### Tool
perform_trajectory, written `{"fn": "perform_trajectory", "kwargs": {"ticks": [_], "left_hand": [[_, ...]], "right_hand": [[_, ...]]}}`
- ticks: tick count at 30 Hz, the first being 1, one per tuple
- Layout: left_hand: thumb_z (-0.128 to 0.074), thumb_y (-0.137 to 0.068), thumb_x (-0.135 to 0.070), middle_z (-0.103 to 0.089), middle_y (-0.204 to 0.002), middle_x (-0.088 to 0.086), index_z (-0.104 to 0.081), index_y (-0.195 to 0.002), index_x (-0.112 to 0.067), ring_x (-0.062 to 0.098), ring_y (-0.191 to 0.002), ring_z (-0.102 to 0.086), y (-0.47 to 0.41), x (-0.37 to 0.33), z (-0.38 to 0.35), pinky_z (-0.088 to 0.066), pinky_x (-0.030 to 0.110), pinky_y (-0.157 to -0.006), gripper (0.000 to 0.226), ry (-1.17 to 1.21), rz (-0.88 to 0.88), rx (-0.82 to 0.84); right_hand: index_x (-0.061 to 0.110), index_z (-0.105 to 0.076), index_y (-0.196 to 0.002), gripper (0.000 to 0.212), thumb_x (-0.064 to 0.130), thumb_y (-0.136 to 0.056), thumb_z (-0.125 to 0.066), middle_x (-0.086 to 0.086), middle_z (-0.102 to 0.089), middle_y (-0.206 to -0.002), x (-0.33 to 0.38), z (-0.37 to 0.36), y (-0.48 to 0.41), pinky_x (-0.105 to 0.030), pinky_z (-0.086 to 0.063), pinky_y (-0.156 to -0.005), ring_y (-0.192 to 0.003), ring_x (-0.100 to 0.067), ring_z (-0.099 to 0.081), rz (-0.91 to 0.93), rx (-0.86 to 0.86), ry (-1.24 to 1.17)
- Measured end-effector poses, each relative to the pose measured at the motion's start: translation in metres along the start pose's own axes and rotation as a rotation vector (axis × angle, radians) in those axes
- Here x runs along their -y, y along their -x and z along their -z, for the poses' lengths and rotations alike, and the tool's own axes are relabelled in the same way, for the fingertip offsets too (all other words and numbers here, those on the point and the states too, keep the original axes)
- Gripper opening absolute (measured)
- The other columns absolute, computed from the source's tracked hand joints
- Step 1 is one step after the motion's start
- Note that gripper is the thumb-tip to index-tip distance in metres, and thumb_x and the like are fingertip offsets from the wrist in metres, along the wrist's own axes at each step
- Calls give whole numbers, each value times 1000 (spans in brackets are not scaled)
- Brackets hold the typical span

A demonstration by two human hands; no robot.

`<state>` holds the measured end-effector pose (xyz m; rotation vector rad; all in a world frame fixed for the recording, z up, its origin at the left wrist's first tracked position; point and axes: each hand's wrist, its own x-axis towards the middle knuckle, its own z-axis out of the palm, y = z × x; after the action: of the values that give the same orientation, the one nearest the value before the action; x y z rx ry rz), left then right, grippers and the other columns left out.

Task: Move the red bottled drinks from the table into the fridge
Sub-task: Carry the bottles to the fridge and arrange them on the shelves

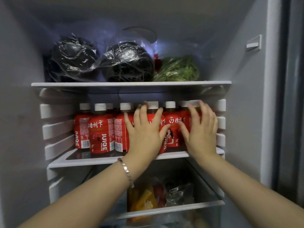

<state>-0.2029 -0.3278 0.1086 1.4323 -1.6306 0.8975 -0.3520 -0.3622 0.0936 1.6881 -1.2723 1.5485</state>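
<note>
Head view, straight into the open fridge [243,112]. Red bottles [100,130] upright on the middle shelf [105,160], white caps up, packed side by side in what look like two rows, likely to fit the lot under the low upper shelf [131,83] and to keep any from tipping. Left hand [144,130] flat and spread against the front of a middle bottle, fingers straight, gripping nothing; looks like pushing or squaring the row back from the shelf's lip. Right hand [201,129] likewise open, fingers fairly straight at the rightmost bottles, probably nudging them inward from the side wall; blurred, so actual contact hard to confirm. Up top, dark lumps in clear bags [128,63] and bagged greens [179,69], kept apart from the drinks. Hard to count the bottles: back row seen only as caps, two or three fronts covered by the hands. Below, a drawer [181,204] with orange and red packets, too dim to name. Table out of sight, so no telling whether any bottles remain there. Bracelet [126,170] on the left wrist.
</note>
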Motion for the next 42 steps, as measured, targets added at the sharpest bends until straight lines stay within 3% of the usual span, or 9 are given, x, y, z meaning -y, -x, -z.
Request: {"fn": "perform_trajectory", "kwargs": {"ticks": [4, 7, 16, 24, 30, 34, 36, 38, 42], "left_hand": [[-26, -85, -68, -7, -156, 15, -12, -146, -47, 33, -145, -5, 5, 13, 10, 3, 66, -108, 66, 3, 51, 195], [-38, -80, -73, 16, -155, 7, 18, -139, -55, 30, -143, 18, 15, 27, 14, 9, 65, -108, 82, -4, 68, 267], [-35, -84, -69, 15, -157, 8, 35, -131, -42, 41, -139, 23, 13, 17, 7, 3, 67, -108, 89, -51, 111, 313], [-30, -89, -64, 16, -157, 12, 45, -130, -24, 39, -140, 24, 23, 21, 14, -1, 66, -109, 94, -51, 90, 373], [-33, -90, -63, 16, -157, 11, 31, -142, -22, 37, -141, 22, 13, 15, 35, -1, 64, -110, 92, -85, 81, 580], [-48, -93, -45, -9, -156, 11, -11, -149, -14, 33, -143, -10, 27, 11, 72, -16, 49, -115, 73, -43, 162, 515], [-50, -94, -35, -38, -139, 13, -41, -133, -12, 29, -125, -39, 37, 16, 92, -37, 40, -103, 46, -20, 179, 477], [-49, -93, -28, -60, -108, 8, -57, -107, -10, 24, -96, -57, 49, 21, 116, -48, 34, -82, 24, 12, 289, 622], [-52, -91, -25, -60, -67, 3, -57, -80, -8, 14, -52, -58, 99, 35, 161, -47, 22, -48, 21, 62, 597, 888]], "right_hand": [[33, -43, -137, 62, 61, -83, -30, -9, -32, -151, 19, -1, 7, -69, -18, -103, -137, -43, -13, 18, 215, 142], [39, -29, -144, 74, 63, -78, -6, -3, -19, -157, 33, 0, 5, -69, -4, -105, -139, -43, 11, -9, 371, 187], [23, 10, -150, 74, 48, -96, -34, -12, 1, -158, 48, -14, -5, -74, 7, -100, -135, -49, 26, -61, 542, 425], [22, -26, -146, 68, 27, -85, -56, -7, -7, -158, 38, 20, 8, -60, -1, -110, -145, -28, 13, 0, 493, 257], [14, -44, -133, 49, 18, -86, -55, -10, -22, -151, 38, 54, 2, -43, -18, -113, -141, -30, -12, -37, 534, 206], [12, -59, -114, 27, 20, -89, -53, -10, -55, -122, 52, 74, 4, -35, -43, -86, -111, -28, -51, -5, 642, 111], [13, -61, -106, 20, 21, -90, -51, -9, -63, -109, 63, 79, 4, -32, -45, -74, -97, -28, -59, -5, 765, 53], [14, -62, -103, 19, 24, -91, -52, -7, -64, -104, 78, 86, 8, -32, -48, -74, -93, -27, -60, 80, 882, 35], [15, -63, -104, 22, 27, -89, -53, -7, -63, -108, 120, 98, 33, -30, -45, -73, -97, -27, -59, 330, 1098, -17]]}}
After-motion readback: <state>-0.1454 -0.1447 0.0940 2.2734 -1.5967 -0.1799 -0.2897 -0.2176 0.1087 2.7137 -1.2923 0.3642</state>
